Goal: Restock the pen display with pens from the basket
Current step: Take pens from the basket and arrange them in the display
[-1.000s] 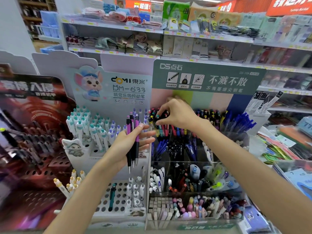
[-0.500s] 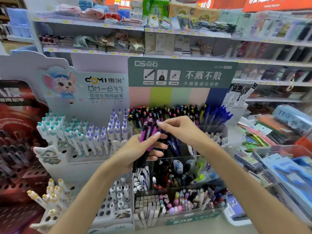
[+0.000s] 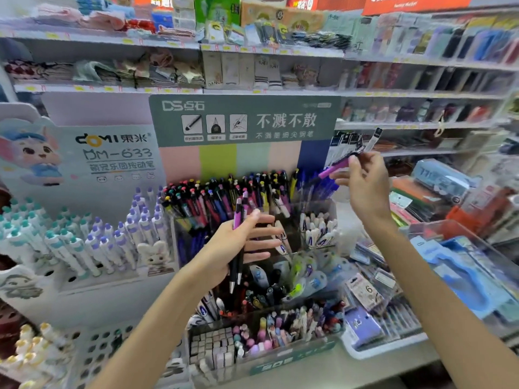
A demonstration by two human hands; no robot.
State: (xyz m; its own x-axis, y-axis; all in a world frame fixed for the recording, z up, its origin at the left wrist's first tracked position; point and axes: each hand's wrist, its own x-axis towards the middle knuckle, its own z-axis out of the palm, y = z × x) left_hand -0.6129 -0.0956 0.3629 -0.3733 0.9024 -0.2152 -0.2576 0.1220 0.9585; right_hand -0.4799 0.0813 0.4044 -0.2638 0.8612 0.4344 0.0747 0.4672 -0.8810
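My left hand (image 3: 238, 245) holds two purple-and-black pens (image 3: 238, 242) upright in front of the tiered clear pen display (image 3: 280, 352). Thumb and fingers close loosely round them. My right hand (image 3: 362, 186) is raised to the right of the display's back row and pinches one purple pen (image 3: 335, 168), which lies nearly level with its black end toward the right. The back row (image 3: 224, 197) is packed with several coloured click pens standing on end. No basket shows in this view.
A white Domi stand (image 3: 84, 242) with several capped pens stands at the left. Blue pens (image 3: 314, 189) fill the display's right back corner. A clear bin with blue packs (image 3: 463, 270) and a white tray (image 3: 373, 352) sit at the right. Store shelves rise behind.
My right hand has drawn one purple pen out of the bundle in my left hand and lifted it up to the right. The camera has swung rightward.
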